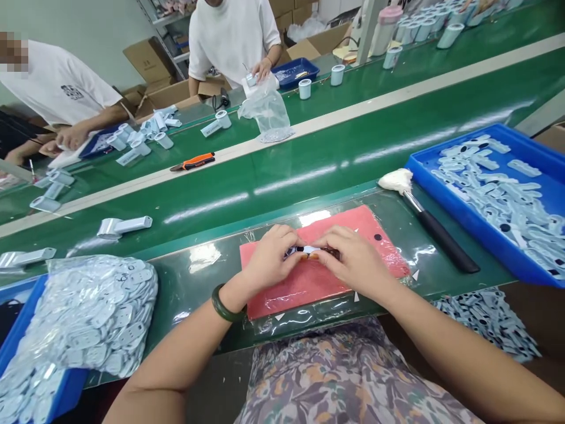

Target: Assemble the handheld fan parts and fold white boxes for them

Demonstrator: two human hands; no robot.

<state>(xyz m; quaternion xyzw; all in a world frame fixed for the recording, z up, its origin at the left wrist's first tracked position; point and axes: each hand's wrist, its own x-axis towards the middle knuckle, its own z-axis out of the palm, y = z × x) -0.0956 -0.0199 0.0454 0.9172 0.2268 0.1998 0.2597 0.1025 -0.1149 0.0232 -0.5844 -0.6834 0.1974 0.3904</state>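
Over a red mat (282, 294) under clear plastic, my left hand (274, 254) and my right hand (348, 259) meet, fingertips almost touching. Between them they pinch a small light-blue plastic part (311, 249) with dark bits at its ends. My fingers cover most of it, so its full shape is hidden. A small black disc (378, 237) lies on the mat's right side. Right of the mat rests a hammer (435, 232) with a black handle and a head wrapped in white material.
A blue tray (479, 227) of light-blue parts stands at right. A plastic bag of flat pieces (106, 312) sits at left on another blue bin (73, 391). Orange-handled pliers (194, 162) lie on the green conveyor (309, 159). Two co-workers in white shirts (233, 41) work across it.
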